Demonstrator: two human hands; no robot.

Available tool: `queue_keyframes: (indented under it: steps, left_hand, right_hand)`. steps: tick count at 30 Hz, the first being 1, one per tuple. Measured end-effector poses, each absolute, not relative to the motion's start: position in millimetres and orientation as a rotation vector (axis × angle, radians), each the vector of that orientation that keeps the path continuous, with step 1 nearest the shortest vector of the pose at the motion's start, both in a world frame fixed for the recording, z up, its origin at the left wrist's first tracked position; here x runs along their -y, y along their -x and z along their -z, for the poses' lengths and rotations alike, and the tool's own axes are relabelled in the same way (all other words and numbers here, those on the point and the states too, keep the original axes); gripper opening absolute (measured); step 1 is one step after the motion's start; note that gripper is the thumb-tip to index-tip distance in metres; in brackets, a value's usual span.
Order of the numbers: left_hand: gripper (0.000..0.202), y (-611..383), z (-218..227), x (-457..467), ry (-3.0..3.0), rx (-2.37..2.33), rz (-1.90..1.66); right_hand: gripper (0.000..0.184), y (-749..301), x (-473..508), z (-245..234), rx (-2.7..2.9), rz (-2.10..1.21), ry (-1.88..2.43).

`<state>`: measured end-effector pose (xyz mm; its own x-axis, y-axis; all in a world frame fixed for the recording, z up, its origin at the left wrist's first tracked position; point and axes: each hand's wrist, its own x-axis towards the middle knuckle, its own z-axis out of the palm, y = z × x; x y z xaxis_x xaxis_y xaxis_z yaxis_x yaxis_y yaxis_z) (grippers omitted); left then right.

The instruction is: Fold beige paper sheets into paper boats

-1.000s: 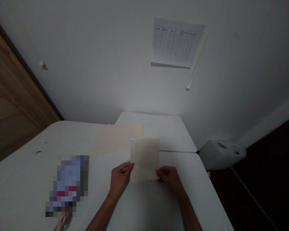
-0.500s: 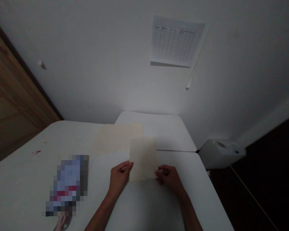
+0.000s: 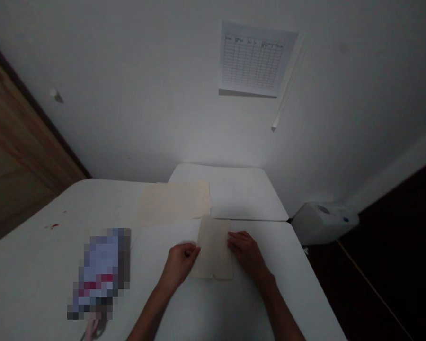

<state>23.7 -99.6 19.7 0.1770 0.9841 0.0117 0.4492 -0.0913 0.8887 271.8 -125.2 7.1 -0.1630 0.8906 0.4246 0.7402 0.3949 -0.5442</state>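
A cream-coloured sheet of paper [image 3: 215,248], small and roughly rectangular, is between my hands over the white table. Its lower edge has a small nick near the middle. My left hand [image 3: 182,260] pinches the sheet's left edge between thumb and fingers. At the right edge, my right hand [image 3: 246,253] grips the sheet with its fingers close together. A larger cream sheet [image 3: 172,203] lies flat farther back to the left, its right edge uneven.
White tables [image 3: 287,284] meet at a seam behind the small sheet. To the left lies a pixelated blue-and-red item [image 3: 99,260] with a pinkish strap. A printed chart [image 3: 252,61] hangs on the wall. On the floor at right stands a white plastic container [image 3: 317,225].
The small sheet has come down and nearer to me, and its top now leans differently. My right hand has moved up along its right edge.
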Motion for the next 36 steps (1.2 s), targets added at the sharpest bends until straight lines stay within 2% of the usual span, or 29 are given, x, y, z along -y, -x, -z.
queue_keyframes:
  steps: [13, 17, 20, 30, 33, 36]
  left_hand:
    - [0.039, -23.1, -19.4, 102.4, -1.919, -1.428, -0.818]
    - [0.03, -24.8, -25.2, 107.1, -1.944, -1.485, -0.75]
    - [0.026, -27.6, -28.9, 111.5, -2.01, -1.602, -0.609]
    - [0.037, -29.4, -29.4, 119.4, -2.187, -1.858, -0.309]
    - [0.033, -29.4, -30.0, 123.5, -2.249, -1.864, -0.363]
    - [0.027, -31.1, -26.5, 132.0, -2.407, -1.8, -0.569]
  right_hand:
    - [0.021, -283.2, 119.0, -14.6, 2.209, -0.225, 1.392]
    - [0.026, -287.4, 120.1, -16.1, 2.252, -0.223, 1.387]
    - [0.033, -289.3, 121.3, -17.8, 2.268, -0.235, 1.385]
    - [0.07, -294.1, 125.8, -20.7, 2.311, -0.324, 1.402]
    - [0.086, -295.1, 128.0, -19.8, 2.319, -0.36, 1.406]
    - [0.094, -295.1, 130.8, -20.2, 2.324, -0.382, 1.413]
